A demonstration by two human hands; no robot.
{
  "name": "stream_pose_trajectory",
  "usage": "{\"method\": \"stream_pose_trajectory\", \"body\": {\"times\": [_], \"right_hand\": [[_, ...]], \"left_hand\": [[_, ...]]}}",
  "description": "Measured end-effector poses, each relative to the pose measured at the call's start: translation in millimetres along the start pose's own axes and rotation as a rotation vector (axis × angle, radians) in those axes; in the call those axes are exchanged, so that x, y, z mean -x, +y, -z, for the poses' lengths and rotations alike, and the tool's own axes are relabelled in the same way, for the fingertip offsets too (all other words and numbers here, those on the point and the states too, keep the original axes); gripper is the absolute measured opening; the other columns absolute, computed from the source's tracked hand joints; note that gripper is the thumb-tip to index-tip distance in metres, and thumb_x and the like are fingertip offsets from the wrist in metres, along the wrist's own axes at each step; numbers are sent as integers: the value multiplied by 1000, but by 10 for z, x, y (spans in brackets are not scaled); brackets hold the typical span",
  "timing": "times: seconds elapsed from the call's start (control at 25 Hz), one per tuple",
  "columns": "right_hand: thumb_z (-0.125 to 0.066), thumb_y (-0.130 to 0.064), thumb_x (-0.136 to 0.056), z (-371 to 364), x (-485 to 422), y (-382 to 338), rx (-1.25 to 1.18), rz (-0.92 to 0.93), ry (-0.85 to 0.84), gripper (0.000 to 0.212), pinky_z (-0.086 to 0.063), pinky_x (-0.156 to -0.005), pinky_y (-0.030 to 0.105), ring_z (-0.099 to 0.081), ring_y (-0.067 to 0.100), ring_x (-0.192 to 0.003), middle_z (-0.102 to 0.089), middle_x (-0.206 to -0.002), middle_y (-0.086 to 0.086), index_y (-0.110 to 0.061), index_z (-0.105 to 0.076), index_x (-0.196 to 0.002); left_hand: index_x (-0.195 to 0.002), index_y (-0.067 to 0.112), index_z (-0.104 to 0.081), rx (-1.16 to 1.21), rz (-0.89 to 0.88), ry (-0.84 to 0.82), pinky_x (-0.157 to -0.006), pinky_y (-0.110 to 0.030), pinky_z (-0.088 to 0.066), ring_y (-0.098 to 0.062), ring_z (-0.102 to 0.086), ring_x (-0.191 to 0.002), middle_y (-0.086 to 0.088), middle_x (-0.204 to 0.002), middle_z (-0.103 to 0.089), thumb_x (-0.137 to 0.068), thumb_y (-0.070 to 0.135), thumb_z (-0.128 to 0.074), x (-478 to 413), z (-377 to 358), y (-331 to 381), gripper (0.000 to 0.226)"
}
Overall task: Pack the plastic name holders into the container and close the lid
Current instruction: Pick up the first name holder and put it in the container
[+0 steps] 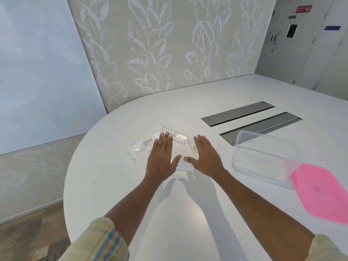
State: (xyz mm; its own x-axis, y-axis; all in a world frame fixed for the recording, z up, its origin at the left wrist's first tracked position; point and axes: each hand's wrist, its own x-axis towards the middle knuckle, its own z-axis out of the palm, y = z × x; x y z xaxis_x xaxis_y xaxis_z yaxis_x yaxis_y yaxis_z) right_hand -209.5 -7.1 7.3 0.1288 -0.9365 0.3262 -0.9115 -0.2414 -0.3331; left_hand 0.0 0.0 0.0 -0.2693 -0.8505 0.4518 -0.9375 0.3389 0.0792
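The name holders (160,146) are being clustered mid-desk (105,178), well inside its curved edge; the clear container (263,161) and pink lid (323,193) are lying right. Both hands, left (162,159) and right (206,157), are being held flat, released, grasping nothing.

The white table (169,213) lies bare between the near edge and the holders (143,146), so both forearms reach in over it unhindered. The holders lie bunched together, touching and overlapping, under and just beyond the flat left hand (162,159) and right hand (205,159) — little room between them for fingers. Bare tabletop separates the right hand from the clear container (263,159), which stands open-topped with nothing above its mouth. The pink lid (322,193) lies flat against its near right corner, tucked slightly under it. Two grey cable hatches (250,119) sit flush beyond — no obstruction. The wall (169,53) stands well behind.
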Motion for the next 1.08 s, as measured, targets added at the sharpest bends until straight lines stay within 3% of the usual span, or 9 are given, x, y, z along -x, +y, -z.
{"method": "stream_pose_trajectory", "body": {"times": [0.2, 0.44, 0.56, 0.72, 1.08], "right_hand": [[-74, -58, -86, -238, -85, -174, -7, -16, -139, 90, -40, -116, 40, -29, 20, -153, -36, -164, 4, -16, -38, -157], [-77, -49, -86, -463, -143, -235, 0, -11, -280, 78, -43, -111, 37, -37, 14, -147, -46, -157, -8, -23, -46, -152], [-77, -43, -89, -535, -174, -227, 18, -35, -343, 71, -41, -113, 36, -39, 14, -147, -48, -155, -8, -24, -49, -151], [-71, -38, -94, -588, -194, -218, 68, -61, -380, 59, -41, -111, 37, -45, 18, -141, -55, -148, -3, -24, -52, -148], [-67, -35, -94, -522, -196, -294, 166, -59, -330, 43, -49, -95, 37, -61, 24, -121, -68, -129, 0, -27, -63, -136]], "left_hand": [[-166, 7, -25, 6, -15, -192, -135, -40, -9, -26, -9, -165, -9, -176, -19, -108, 50, -43, -4, -150, -354, 74], [-163, 15, -34, 57, -58, -367, -133, -37, -18, -20, -23, -162, -2, -172, -32, -106, 48, -52, -44, -278, -606, 68], [-159, 21, -43, 74, -58, -430, -126, -36, -31, -19, -37, -156, 2, -168, -40, -100, 44, -63, -73, -326, -670, 66], [-152, 25, -50, 72, -34, -475, -111, -38, -47, -23, -56, -138, 4, -150, -60, -97, 35, -67, -119, -341, -698, 58], [-139, 24, -60, -5, -89, -433, -96, -41, -55, -24, -64, -121, 2, -126, -71, -99, 19, -58, -130, -252, -683, 41]]}}
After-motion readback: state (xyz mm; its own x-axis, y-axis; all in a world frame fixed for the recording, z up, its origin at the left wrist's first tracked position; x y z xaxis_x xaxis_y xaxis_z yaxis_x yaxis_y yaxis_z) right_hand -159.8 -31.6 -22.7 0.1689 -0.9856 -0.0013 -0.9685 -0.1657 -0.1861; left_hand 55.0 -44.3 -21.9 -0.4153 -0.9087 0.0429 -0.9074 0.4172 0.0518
